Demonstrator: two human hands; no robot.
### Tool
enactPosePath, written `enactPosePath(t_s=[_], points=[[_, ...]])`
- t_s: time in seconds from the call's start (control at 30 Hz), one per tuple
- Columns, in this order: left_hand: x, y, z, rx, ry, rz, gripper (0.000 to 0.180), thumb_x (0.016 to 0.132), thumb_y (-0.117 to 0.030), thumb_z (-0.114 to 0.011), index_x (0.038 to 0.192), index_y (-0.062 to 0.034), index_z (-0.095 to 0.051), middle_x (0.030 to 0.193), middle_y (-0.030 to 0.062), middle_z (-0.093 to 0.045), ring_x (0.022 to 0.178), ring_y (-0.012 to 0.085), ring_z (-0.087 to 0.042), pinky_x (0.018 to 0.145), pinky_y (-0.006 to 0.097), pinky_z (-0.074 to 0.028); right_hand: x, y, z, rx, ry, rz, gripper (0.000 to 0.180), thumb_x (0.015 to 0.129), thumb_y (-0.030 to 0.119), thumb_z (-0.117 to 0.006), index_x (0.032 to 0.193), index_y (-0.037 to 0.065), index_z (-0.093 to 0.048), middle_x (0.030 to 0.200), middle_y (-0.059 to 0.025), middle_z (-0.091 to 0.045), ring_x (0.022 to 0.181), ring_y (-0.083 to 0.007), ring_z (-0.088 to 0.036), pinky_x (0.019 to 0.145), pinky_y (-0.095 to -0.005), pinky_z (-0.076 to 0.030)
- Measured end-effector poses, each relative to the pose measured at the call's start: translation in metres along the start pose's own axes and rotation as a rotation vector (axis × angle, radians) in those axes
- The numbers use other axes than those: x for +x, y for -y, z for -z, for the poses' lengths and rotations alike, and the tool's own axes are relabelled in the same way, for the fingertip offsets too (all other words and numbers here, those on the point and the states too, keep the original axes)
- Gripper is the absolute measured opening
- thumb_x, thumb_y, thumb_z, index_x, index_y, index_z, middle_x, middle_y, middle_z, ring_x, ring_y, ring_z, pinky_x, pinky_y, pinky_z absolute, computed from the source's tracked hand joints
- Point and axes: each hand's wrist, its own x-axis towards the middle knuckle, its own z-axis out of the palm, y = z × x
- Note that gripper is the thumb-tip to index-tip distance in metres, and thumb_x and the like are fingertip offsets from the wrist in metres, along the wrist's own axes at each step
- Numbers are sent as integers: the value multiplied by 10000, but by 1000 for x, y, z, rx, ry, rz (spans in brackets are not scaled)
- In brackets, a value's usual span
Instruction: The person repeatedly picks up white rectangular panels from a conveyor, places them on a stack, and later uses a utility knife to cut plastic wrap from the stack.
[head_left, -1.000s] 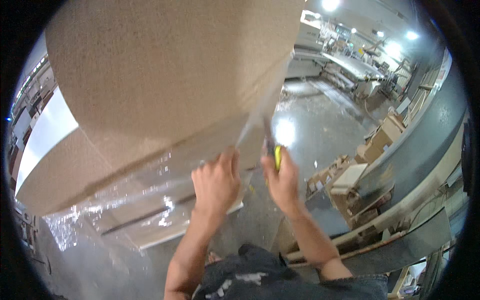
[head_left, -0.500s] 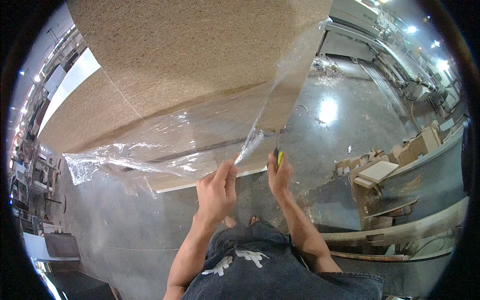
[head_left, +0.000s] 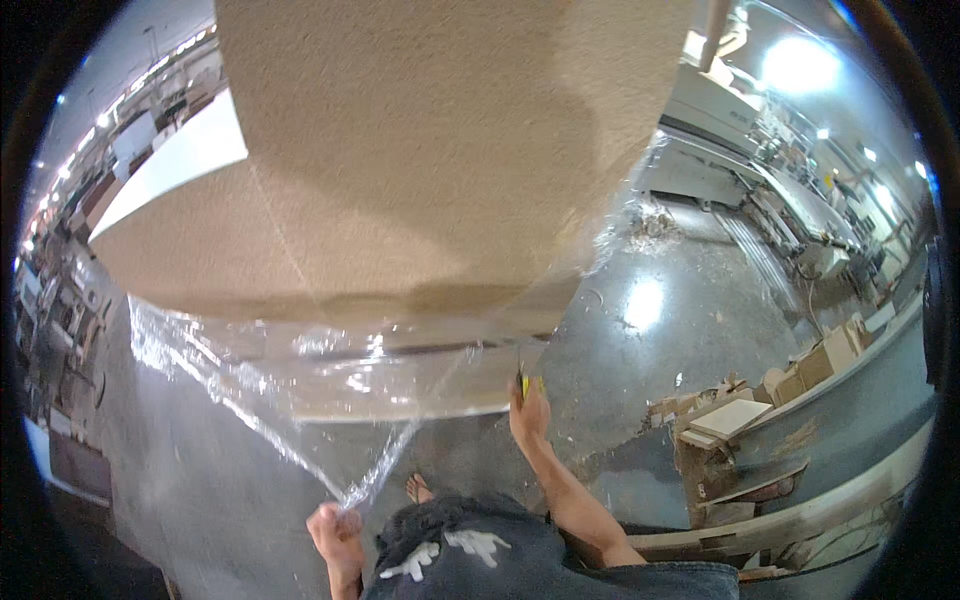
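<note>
My left hand [head_left: 337,535] is closed on a gathered end of clear plastic wrap [head_left: 372,485], low and left of my body. From that fist the film stretches in two taut strands, up toward the left corner and up toward the middle of a stack of brown boards [head_left: 440,180]. A black and yellow utility knife [head_left: 527,384] sits in my closed right hand [head_left: 530,412], its tip pointing away from me beside the stack's near right edge. Loose film hangs wrinkled and shiny over the stack's near side.
Offcuts of wood and board [head_left: 728,418] lie in a heap on the right, by a long timber beam [head_left: 790,500]. A large machine [head_left: 730,170] stands far right on the grey concrete floor [head_left: 610,370]. A white panel [head_left: 190,160] juts out at the left.
My left hand has pulled the film down and left toward me, away from the stack. My right hand, still holding the knife, has shifted slightly lower and left. The view has tilted.
</note>
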Motion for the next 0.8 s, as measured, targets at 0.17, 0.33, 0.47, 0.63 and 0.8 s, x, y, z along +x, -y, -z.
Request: enactPosePath(t_s=[0.17,0.33,0.47,0.63,0.8], points=[[-14,-13,-28,925,-84,-618,401,1094,-305,-516,846,-4,-608,599,27,-493,499,95,-318,479,299,-257,78,76,26,360,-208,154,280,1072,294,-614,1125,19,-592,920,-243,-693,858,-468,-671,701,-518,-508],[-54,-55,-28,244,-209,-171,260,1060,-192,-545,849,-40,-546,614,23,-489,668,106,-493,618,253,-415,66,23,-18,2,118,66,307,1079,344,-588,1142,44,-601,988,-259,-699,933,-481,-671,739,-524,-525],[-68,-90,-7,189,-373,-265,313,1050,-224,-537,778,-70,-526,633,8,-426,625,105,-449,574,286,-395,-74,-34,-44,-116,382,-107,456,1088,448,-529,1159,3,-599,983,-290,-702,948,-519,-666,782,-576,-509],[-61,-103,32,60,-403,-267,392,1051,-295,-543,733,-64,-536,612,5,-440,579,102,-405,536,294,-357,-179,26,-48,-110,349,-170,459,1101,422,-529,1125,-34,-573,921,-262,-679,857,-455,-675,735,-523,-510],[-60,-128,92,70,-329,-212,453,1088,-334,-435,717,-78,-478,551,44,-431,500,152,-381,508,342,-365,-173,58,-98,376,88,-319,437,1109,411,-537,1081,-25,-560,837,-119,-634,721,-241,-629,641,-396,-496]])
